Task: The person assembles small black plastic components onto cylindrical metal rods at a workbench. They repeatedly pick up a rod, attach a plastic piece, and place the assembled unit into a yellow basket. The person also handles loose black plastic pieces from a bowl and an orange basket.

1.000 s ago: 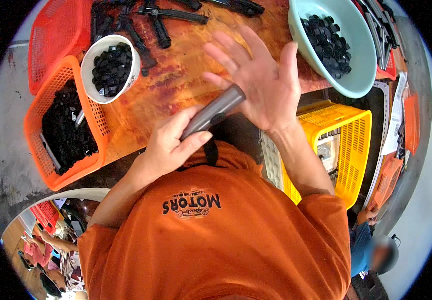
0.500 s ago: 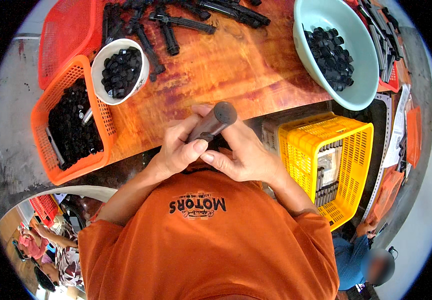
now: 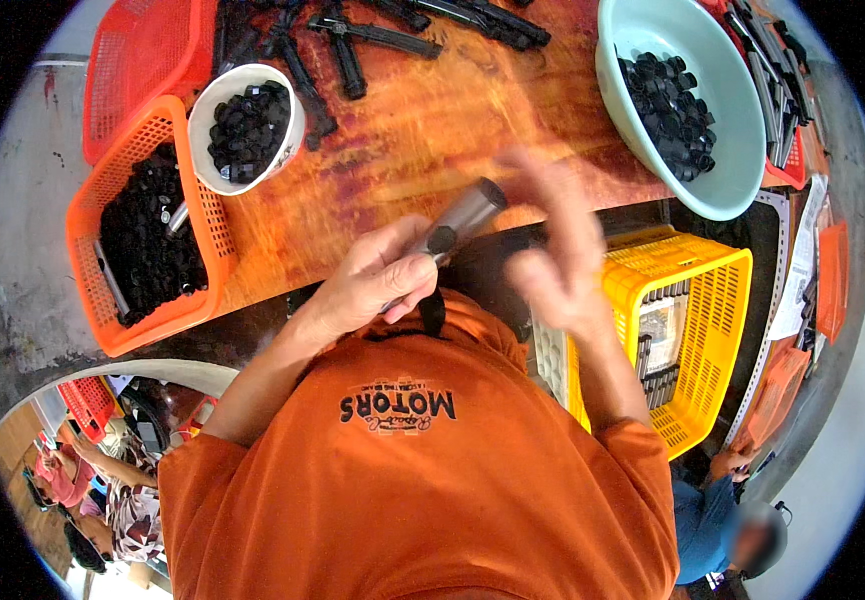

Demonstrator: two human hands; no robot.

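My left hand point(image 3: 378, 272) is wrapped round a dark grey metal tube point(image 3: 471, 212), its far end tilted up and to the right. On the tube's side, by my thumb, a round black piece point(image 3: 441, 240) shows. Apart from the tube, to its right, is my right hand point(image 3: 563, 245); motion blurs it, but thumb and fingers stand apart with nothing seen between them. Both hands are above the near edge of the wooden table point(image 3: 403, 130).
A white bucket point(image 3: 298, 130) and a pale blue basin point(image 3: 743, 120) hold small black parts. Orange point(image 3: 215, 240) and red point(image 3: 133, 70) baskets stand left. Black tubular parts point(image 3: 383, 40) lie at the back. Right stands a yellow crate point(image 3: 723, 300) with tubes; a person point(image 3: 703, 525) is beyond.
My right hand has let go of the tube and moved away to the right. The tube, still in my left hand, has shifted right and tilted further over.
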